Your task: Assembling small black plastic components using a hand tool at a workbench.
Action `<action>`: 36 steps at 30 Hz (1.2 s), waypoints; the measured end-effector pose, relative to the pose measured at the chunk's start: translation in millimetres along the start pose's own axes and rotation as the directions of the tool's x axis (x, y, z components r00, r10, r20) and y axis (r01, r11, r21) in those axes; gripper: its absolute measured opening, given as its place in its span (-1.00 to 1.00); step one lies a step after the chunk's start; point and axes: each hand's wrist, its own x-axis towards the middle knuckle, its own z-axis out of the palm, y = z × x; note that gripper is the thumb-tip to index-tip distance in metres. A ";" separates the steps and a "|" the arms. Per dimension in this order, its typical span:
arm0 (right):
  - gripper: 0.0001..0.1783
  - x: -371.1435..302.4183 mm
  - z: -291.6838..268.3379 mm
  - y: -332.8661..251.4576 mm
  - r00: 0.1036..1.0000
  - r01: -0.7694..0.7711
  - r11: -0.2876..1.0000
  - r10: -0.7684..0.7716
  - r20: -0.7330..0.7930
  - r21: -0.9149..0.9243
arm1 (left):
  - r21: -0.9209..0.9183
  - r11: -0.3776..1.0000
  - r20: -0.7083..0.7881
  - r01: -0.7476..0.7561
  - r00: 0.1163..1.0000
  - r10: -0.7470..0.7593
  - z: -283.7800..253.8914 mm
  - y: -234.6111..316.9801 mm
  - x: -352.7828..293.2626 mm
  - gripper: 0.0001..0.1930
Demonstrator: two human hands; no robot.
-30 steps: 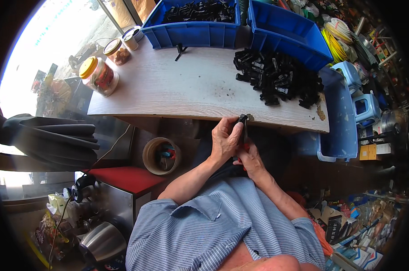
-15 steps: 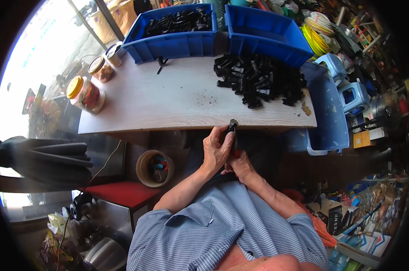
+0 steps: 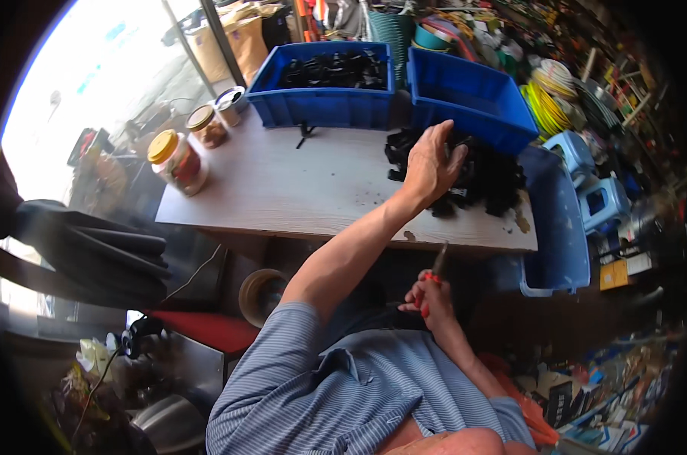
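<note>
My left hand [image 3: 431, 163] reaches out over the pile of small black plastic parts [image 3: 495, 180] on the right of the table. Its fingers are stretched and the thumb stands apart; no part shows in it. In front of the table's near edge, my right hand [image 3: 438, 302] is closed around red-handled pliers [image 3: 441, 262], their jaws pointing up toward the table. Behind the pile stands a blue bin [image 3: 480, 125] whose visible floor is bare. Another blue bin [image 3: 321, 108], left of it, holds many black parts. One loose black part [image 3: 305, 135] lies before that bin.
The pale wooden table [image 3: 260, 182] carries a yellow-lidded jar [image 3: 178, 163], a second jar [image 3: 207, 127] and a can [image 3: 228, 106] at the left. A larger blue tub [image 3: 552, 227] and light-blue stools [image 3: 603, 205] stand right. Below sits a round bucket [image 3: 260, 292].
My left hand has left the black part and pliers at the table's near edge and stretched forward over the pile. My right hand has moved slightly right, still gripping the pliers. The view has shifted.
</note>
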 end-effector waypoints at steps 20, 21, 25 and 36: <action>-0.89 -2.4 2.2 -4.9 0.997 0.074 0.996 -0.075 -0.013 -0.054 | 0.937 0.340 -0.067 0.082 0.996 -0.056 -194.6 -132.5 9.0 -0.70; -0.89 -2.5 1.8 -4.6 0.997 0.074 0.996 -0.075 -0.016 -0.054 | 0.936 0.342 -0.066 0.081 0.996 -0.057 -193.9 -132.6 7.9 -0.70; -0.88 -2.8 1.5 -3.0 0.997 0.076 0.994 -0.077 -0.011 -0.075 | 0.945 0.325 0.043 -0.044 0.999 0.009 -196.7 -133.3 5.0 -0.72; -0.90 -0.5 2.3 4.1 0.999 0.041 0.994 -0.040 0.013 -0.106 | 0.724 0.665 0.209 -0.181 0.977 0.038 -192.9 -86.3 -26.8 -0.79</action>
